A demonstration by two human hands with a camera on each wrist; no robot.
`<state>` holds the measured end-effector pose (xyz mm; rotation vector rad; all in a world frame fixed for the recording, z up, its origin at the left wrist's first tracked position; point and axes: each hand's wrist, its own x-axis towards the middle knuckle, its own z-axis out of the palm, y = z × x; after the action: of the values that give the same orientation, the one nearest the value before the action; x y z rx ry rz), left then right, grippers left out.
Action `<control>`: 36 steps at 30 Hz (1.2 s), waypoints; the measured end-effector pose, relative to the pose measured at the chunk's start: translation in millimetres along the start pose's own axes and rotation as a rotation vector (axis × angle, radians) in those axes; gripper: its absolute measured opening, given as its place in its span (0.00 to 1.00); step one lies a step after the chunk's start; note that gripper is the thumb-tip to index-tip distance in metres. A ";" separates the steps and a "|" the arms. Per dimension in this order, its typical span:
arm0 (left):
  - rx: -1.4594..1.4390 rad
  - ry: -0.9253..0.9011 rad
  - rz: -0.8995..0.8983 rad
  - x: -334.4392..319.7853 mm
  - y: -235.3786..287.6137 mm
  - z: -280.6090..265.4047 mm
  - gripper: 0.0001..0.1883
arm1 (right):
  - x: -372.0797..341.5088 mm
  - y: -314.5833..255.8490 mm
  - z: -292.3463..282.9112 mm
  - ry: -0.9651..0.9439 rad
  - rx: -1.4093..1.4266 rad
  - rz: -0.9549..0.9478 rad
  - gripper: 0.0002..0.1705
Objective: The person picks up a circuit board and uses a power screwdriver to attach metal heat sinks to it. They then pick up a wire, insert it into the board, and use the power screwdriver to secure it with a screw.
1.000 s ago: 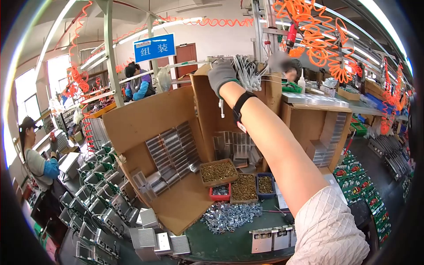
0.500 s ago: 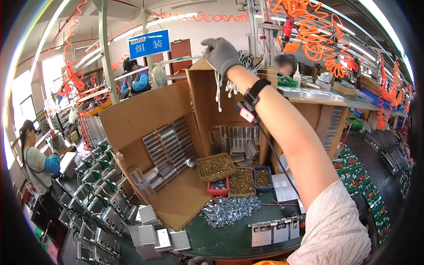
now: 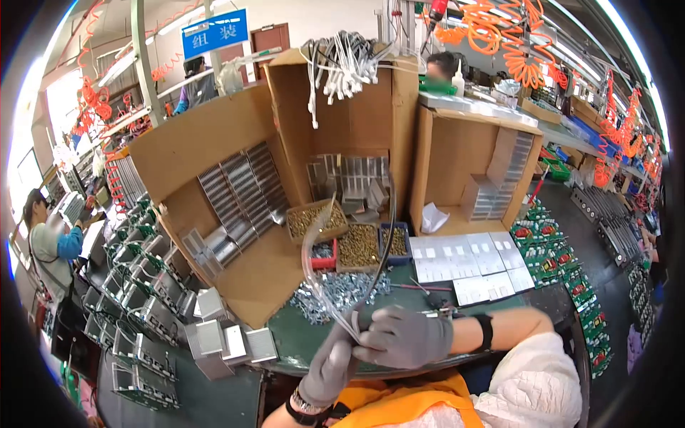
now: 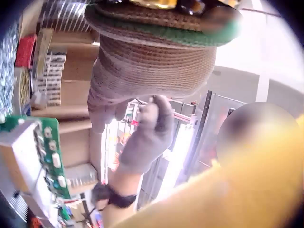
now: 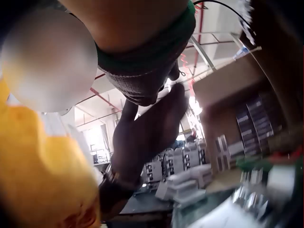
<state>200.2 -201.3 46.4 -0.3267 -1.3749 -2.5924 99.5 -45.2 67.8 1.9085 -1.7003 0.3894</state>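
Grey gloves cover both hands, which meet low over the front edge of the green table. Between them they hold the ends of a white cable and a dark cable, both blurred and looping upward. My right hand has its fingers curled at the cable ends. Against it, my left hand grips the same cables from the left. In the left wrist view the right hand shows beyond the left hand. A circuit board with metal heat sinks lies nearby, mostly hidden from the head view by the right hand.
More white-plugged cables hang over the tall cardboard box. Trays of brass parts and a pile of silvery clips lie on the table. Finned heat sinks stand at left, metal plates at right.
My right hand has come down from the hanging cables to the table front, bringing cables with it. The left hand has risen into view and meets it. The head view has tilted down.
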 end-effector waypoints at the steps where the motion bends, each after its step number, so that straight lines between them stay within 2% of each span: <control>1: -0.066 0.039 -0.139 5.5 3.8 10.5 0.28 | -15.9 -10.5 -3.9 -0.005 0.018 0.009 0.18; 2: -0.044 0.152 -0.173 14.9 -8.3 10.7 0.27 | -30.1 -18.7 -11.2 -0.008 0.087 0.094 0.19; 4: -0.066 0.065 -0.217 19.9 -28.9 2.1 0.27 | -61.8 -31.2 -21.9 -0.043 0.235 0.285 0.20; 6: -0.117 0.060 -0.310 26.5 -38.1 11.4 0.25 | -100.1 -42.6 -15.9 -0.065 0.315 0.371 0.21; 8: -0.448 -0.013 -0.337 32.0 -57.3 11.7 0.23 | -132.2 -57.2 -6.2 -0.083 0.341 0.409 0.21; 10: -0.466 -0.009 -0.311 37.5 -64.4 15.0 0.21 | -157.6 -68.9 -1.0 -0.114 0.455 0.456 0.20; 12: -0.331 0.104 -0.275 44.3 -66.0 16.4 0.18 | -185.0 -79.9 1.2 -0.127 0.522 0.479 0.19; 14: -0.282 0.163 -0.286 48.0 -62.8 25.1 0.16 | -205.8 -88.1 0.9 -0.203 0.597 0.619 0.18; 16: -0.458 0.065 -0.300 49.7 -67.0 18.0 0.19 | -221.4 -93.0 -2.9 -0.222 0.614 0.675 0.16; 17: -0.376 0.103 -0.299 51.0 -64.6 24.1 0.20 | -228.0 -96.7 -3.7 -0.249 0.614 0.735 0.15; 22: -0.247 0.074 -0.238 60.0 -57.3 34.2 0.21 | -248.3 -107.8 -6.2 -0.317 0.602 0.790 0.09; 24: -0.059 0.023 -0.322 56.7 -58.8 36.0 0.21 | -249.0 -103.4 -11.9 -0.554 0.734 0.787 0.09; 26: 0.014 0.020 -0.375 49.2 -59.7 52.2 0.23 | -238.3 -78.1 -38.6 -0.285 0.975 0.992 0.10; 28: 0.115 -0.116 -0.464 41.0 -65.5 63.1 0.23 | -224.1 -51.5 -64.1 -0.063 0.698 1.026 0.11; 30: 0.115 -0.137 -0.531 33.1 -71.4 66.2 0.23 | -207.3 -33.6 -83.4 0.330 0.729 1.286 0.13; 32: 0.235 -0.192 -0.570 29.9 -75.1 65.9 0.24 | -179.6 -13.9 -100.9 0.745 1.046 1.307 0.17; 34: 0.240 -0.212 -0.586 29.8 -74.2 70.5 0.24 | -159.6 -2.6 -114.2 0.716 1.126 1.330 0.21; 35: 0.276 -0.237 -0.619 29.1 -74.1 70.4 0.24 | -159.4 1.7 -106.5 0.659 1.133 1.318 0.17; 36: 0.314 -0.256 -0.652 27.7 -73.1 69.6 0.25 | -155.9 2.4 -103.8 0.656 1.140 1.322 0.17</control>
<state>161.4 -104.8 34.4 -0.1833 -2.2655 -2.8029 87.2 141.8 65.9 0.5229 -2.1074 2.5106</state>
